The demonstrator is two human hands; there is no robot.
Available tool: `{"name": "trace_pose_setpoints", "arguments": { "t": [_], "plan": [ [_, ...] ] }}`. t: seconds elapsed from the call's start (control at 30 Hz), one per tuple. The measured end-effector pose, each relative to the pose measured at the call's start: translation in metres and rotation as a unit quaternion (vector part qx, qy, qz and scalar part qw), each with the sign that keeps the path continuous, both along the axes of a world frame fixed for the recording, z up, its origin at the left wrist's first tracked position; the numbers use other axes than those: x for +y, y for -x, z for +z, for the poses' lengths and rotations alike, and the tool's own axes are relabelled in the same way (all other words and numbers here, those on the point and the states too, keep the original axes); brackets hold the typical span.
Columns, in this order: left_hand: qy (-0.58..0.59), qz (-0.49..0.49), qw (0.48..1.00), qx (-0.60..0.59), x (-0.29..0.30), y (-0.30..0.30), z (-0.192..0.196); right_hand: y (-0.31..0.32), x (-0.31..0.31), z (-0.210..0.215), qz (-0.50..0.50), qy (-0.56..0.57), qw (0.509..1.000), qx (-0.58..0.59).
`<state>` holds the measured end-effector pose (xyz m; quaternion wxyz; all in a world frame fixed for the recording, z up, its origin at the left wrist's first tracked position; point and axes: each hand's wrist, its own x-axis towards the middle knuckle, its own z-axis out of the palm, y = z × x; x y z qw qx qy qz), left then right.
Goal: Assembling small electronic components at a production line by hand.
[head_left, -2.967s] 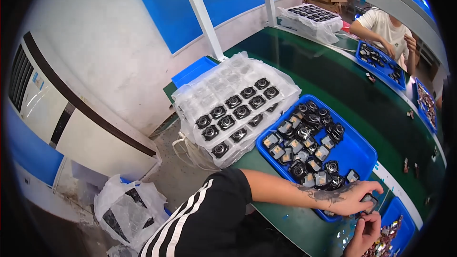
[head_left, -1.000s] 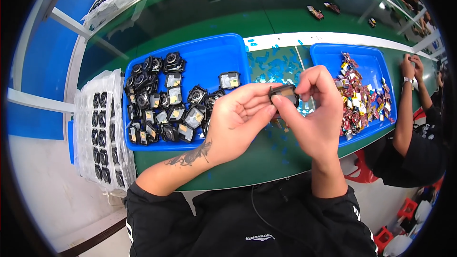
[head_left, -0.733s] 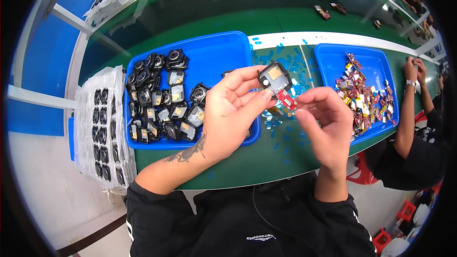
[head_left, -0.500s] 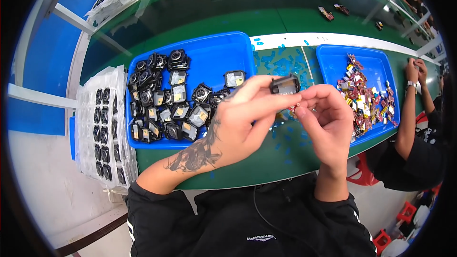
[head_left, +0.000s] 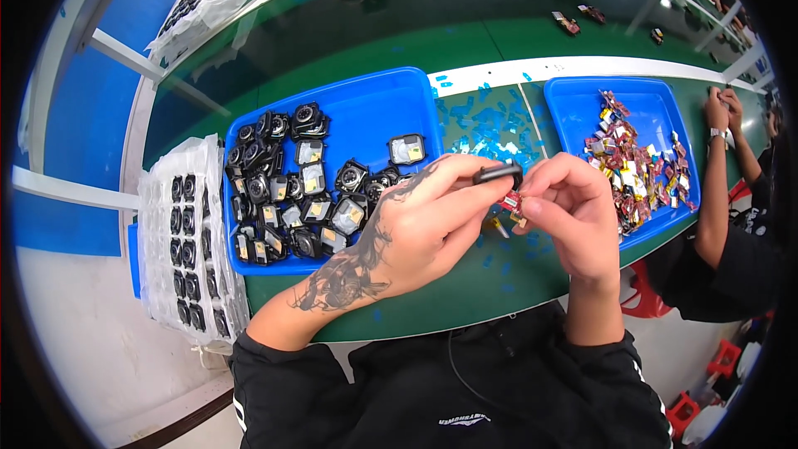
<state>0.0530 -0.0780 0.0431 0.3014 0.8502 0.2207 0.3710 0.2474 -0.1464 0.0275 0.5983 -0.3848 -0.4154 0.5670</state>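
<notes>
Here, left fingers [head_left: 464,204] clamping black case [head_left: 497,172], right fingers [head_left: 552,217] red board [head_left: 511,202], between tray rims [head_left: 437,108].

Black watch-like case [head_left: 497,173], tilted edge-on, small red circuit board [head_left: 512,201] just beside it

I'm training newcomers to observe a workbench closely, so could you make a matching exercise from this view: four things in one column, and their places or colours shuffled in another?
Things
1. Housing
2. Small board
3. Flat scraps
4. Pile of mixed parts

Places and colours
A. Blue, strewn on the green table between the left blue tray and the right blue tray
B. Red, at the right grip
C. Heaped inside the right blue tray
D. Black, held in the left grip

Right pairs: 1-D, 2-B, 3-A, 4-C
</notes>
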Motion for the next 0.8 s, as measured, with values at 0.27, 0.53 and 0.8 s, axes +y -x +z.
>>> {"name": "trace_pose_setpoints", "arguments": {
  "t": [0.27, 0.53, 0.8],
  "plan": [
    [-0.156, 0.002, 0.987, -0.024, 0.004, 0.0, -0.014, 0.003, -0.002, 0.003, 0.035, 0.073, 0.995, 0.055],
    [0.05, 0.001, 0.996, 0.07, 0.0, 0.006, 0.0, -0.014, 0.002, 0.02, 0.076, 0.039, 0.949, -0.303],
    [0.304, -0.01, 0.951, 0.062, -0.002, 0.0, -0.009, -0.002, -0.008, 0.007, 0.024, 0.069, 0.984, -0.163]
  ]
}}
